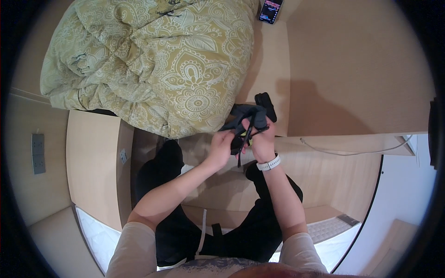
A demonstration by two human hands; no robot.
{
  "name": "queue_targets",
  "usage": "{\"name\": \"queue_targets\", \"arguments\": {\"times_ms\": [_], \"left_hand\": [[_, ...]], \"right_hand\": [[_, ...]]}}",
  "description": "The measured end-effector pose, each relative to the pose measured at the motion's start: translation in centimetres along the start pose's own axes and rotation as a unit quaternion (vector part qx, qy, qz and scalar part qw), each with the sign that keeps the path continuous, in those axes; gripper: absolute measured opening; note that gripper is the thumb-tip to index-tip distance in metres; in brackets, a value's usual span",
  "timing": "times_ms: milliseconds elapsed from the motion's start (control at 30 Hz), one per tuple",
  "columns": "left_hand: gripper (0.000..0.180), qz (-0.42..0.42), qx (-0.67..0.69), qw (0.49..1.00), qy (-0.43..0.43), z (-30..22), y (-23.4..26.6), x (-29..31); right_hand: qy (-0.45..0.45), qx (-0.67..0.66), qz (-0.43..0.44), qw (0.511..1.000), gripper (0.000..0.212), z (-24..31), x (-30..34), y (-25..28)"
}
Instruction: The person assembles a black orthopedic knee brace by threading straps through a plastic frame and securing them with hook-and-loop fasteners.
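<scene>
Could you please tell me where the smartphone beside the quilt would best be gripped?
Probably by its two long edges, coming from the right: the smartphone is a slim slab with its screen facing the camera, and the patterned quilt lies close on its left, leaving more room opposite.

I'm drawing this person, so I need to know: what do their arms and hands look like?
Short, plain white sleeves cover the upper arms, and both forearms are bare. The left hand and right hand wear no gloves. Around the right wrist goes a white band with small dark marks along it. The left wrist has no band showing.
</scene>
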State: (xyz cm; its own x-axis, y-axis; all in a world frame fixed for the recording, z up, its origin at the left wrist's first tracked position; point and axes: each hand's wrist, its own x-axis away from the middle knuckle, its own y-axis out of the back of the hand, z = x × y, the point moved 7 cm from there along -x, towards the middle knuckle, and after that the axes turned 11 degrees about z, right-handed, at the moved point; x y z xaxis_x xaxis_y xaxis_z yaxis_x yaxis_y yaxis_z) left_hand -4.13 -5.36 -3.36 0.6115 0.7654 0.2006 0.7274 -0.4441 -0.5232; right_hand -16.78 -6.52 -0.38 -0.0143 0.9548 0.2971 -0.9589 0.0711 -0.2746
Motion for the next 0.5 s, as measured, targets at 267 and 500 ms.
{"name": "queue_targets", "arguments": {"times_ms": [267,500], "left_hand": [[0.04,-0.001,0.014,0.999,0.035,0.1,-0.3,0.0],[0.039,-0.045,0.046,0.997,0.041,-1.0,0.6,0.3]], "right_hand": [[0.137,-0.008,-0.064,0.988,0.016,1.6,-0.4,1.7],[0.077,0.009,0.031,0.996,0.013,3.1,0.1,-0.6]]}}
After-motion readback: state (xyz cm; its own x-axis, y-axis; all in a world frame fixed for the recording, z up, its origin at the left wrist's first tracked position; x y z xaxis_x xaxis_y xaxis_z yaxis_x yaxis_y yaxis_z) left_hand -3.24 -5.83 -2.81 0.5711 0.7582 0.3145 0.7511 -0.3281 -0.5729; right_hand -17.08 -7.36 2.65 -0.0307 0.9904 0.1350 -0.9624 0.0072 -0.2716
